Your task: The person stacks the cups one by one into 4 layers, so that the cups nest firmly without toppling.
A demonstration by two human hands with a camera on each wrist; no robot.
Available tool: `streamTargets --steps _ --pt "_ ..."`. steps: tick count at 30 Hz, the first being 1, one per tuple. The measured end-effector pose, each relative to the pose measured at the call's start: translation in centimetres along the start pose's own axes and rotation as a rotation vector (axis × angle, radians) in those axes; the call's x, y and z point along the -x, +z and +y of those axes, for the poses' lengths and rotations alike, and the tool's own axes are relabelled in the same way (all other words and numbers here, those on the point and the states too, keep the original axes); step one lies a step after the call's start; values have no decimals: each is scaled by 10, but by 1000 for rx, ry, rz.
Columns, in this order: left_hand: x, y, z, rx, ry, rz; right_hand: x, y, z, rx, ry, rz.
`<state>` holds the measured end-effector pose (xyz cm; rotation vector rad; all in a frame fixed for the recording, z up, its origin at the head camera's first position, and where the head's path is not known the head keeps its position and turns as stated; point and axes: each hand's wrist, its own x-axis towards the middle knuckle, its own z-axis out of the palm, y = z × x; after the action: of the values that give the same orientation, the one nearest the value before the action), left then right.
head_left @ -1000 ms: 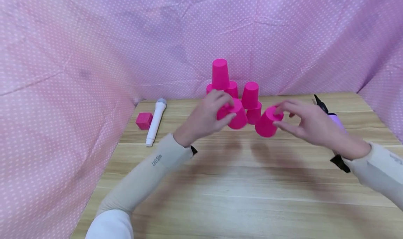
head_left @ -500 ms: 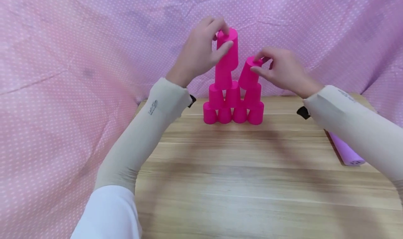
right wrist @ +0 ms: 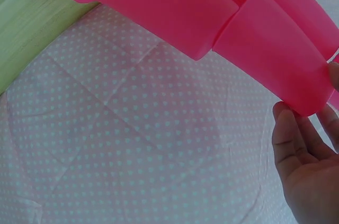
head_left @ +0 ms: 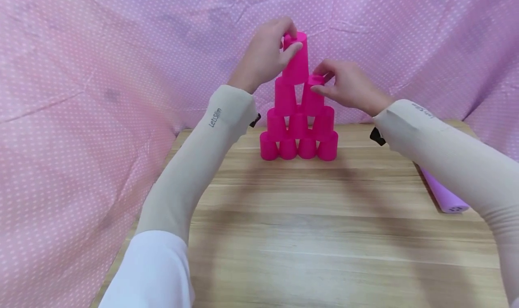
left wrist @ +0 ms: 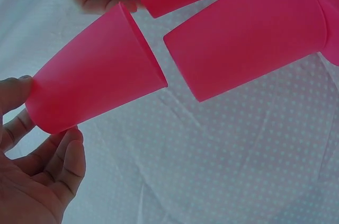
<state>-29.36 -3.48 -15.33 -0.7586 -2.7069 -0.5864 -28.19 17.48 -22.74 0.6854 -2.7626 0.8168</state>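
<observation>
Pink cups stand upside down in a pyramid: a bottom row [head_left: 288, 149] of several, a row [head_left: 298, 126] of 3 above, then a left cup [head_left: 285, 98] and a right cup [head_left: 313, 101]. My left hand [head_left: 265, 51] grips the narrow end of one more cup [left wrist: 98, 73] at the peak. In the left wrist view a gap parts its rim from the nearest cup below [left wrist: 249, 38]. My right hand [head_left: 348, 85] pinches the top of the right cup, whose rim meets the second-row cups in the right wrist view.
A purple cylinder [head_left: 443, 193] lies on the wooden table [head_left: 316, 245] at the right, partly behind my right forearm. A pink dotted cloth [head_left: 227, 28] hangs close behind the pyramid and along the left side.
Both hands have lifted their cups from low in front of the stack. Over the last half second the right cup moved left and straightened onto its row, while the left one shifted slightly right.
</observation>
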Motion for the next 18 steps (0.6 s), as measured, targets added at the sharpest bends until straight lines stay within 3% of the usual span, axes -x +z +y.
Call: streamTargets --steps 10,18 --pt "-7 6 -2 9 -45 -28 -5 3 -4 -25 8 -27" --pt "3 2 -7 29 -58 0 -1 4 -4 -29 -21 -15"
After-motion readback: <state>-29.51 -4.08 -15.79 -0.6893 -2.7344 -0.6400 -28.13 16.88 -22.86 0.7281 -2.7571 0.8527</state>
